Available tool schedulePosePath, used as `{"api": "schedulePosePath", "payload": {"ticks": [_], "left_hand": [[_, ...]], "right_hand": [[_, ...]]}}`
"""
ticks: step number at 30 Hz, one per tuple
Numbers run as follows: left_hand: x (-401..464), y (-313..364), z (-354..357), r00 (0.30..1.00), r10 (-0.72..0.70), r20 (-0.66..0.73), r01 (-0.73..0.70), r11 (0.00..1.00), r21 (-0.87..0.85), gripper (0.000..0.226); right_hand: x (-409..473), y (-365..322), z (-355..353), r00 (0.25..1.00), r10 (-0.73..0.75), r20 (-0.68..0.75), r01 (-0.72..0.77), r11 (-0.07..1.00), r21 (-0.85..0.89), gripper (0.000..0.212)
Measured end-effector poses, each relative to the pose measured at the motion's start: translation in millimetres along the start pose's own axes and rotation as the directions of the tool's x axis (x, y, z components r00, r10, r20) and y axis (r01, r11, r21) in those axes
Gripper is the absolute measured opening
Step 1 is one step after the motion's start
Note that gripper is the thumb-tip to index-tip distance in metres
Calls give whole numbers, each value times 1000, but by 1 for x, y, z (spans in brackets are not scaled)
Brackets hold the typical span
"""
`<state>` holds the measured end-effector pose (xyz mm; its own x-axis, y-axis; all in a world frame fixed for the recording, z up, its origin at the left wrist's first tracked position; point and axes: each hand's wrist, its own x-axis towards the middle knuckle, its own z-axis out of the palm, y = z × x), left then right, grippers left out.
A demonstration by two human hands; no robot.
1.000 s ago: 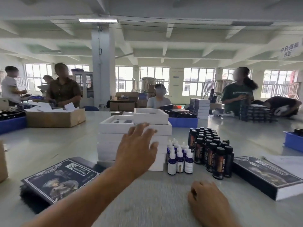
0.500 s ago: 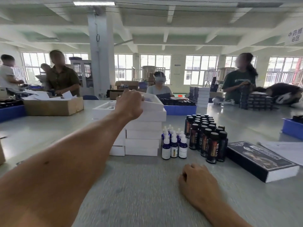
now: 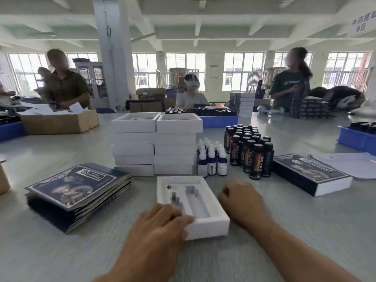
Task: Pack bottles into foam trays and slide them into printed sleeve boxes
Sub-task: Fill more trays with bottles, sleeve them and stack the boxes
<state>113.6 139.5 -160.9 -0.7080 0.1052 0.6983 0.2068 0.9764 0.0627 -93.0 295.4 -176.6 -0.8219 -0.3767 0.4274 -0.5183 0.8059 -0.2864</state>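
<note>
A white foam tray (image 3: 205, 202) with empty bottle-shaped cutouts lies on the table right in front of me. My left hand (image 3: 162, 222) grips its near-left corner, fingers over the top edge. Loosely curled and holding nothing, my right hand (image 3: 242, 198) rests on the table against the tray's right side. Behind the tray stand two stacks of foam trays (image 3: 154, 147), a group of small blue dropper bottles (image 3: 211, 159) and a cluster of dark capped bottles (image 3: 250, 151). Flat printed sleeves (image 3: 79, 188) are piled at the left.
A closed printed box (image 3: 311, 174) lies at the right with white papers (image 3: 350, 163) beyond it. A cardboard carton (image 3: 59, 123) and blue bins (image 3: 358, 137) sit farther back. Several people work at the table's far side.
My left hand took the top foam tray off the right stack and brought it down onto the table in front of me. My right hand has stayed put.
</note>
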Motion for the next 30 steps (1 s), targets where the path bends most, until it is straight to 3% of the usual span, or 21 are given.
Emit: {"api": "schedulePosePath", "payload": {"ticks": [4, 9, 11, 14, 17, 21, 23, 27, 30], "left_hand": [[2, -6, 7, 989, -96, 110, 108, 988, -110, 22], [26, -26, 11, 961, -275, 39, 275, 919, -284, 50], [38, -42, 20, 925, -374, 63, 371, 862, -346, 41], [44, -65, 34, 861, -486, 150, 509, 815, -279, 33], [33, -79, 44, 839, -482, 253, 537, 811, -232, 37], [30, -85, 51, 841, -458, 286, 527, 814, -246, 37], [32, -85, 53, 843, -449, 295, 518, 825, -225, 37], [32, -83, 54, 849, -413, 329, 499, 831, -245, 33], [30, -81, 54, 864, -365, 346, 466, 840, -277, 26]], "right_hand": [[0, -1, -6, 998, 37, 43, -41, 993, 114, 15], [0, 3, -4, 998, 49, 32, -52, 996, 79, 13], [0, 4, -4, 998, 52, 27, -54, 995, 86, 13], [0, 4, -3, 998, 62, 27, -65, 989, 131, 13], [1, 5, -4, 995, 99, 10, -100, 977, 189, 9], [13, 8, -2, 983, 184, 8, -182, 961, 206, 7], [24, 10, -3, 971, 235, 48, -240, 946, 217, 19], [50, 17, -1, 954, 293, 68, -299, 898, 322, 69], [68, 18, 5, 948, 307, 88, -318, 884, 343, 78]]}}
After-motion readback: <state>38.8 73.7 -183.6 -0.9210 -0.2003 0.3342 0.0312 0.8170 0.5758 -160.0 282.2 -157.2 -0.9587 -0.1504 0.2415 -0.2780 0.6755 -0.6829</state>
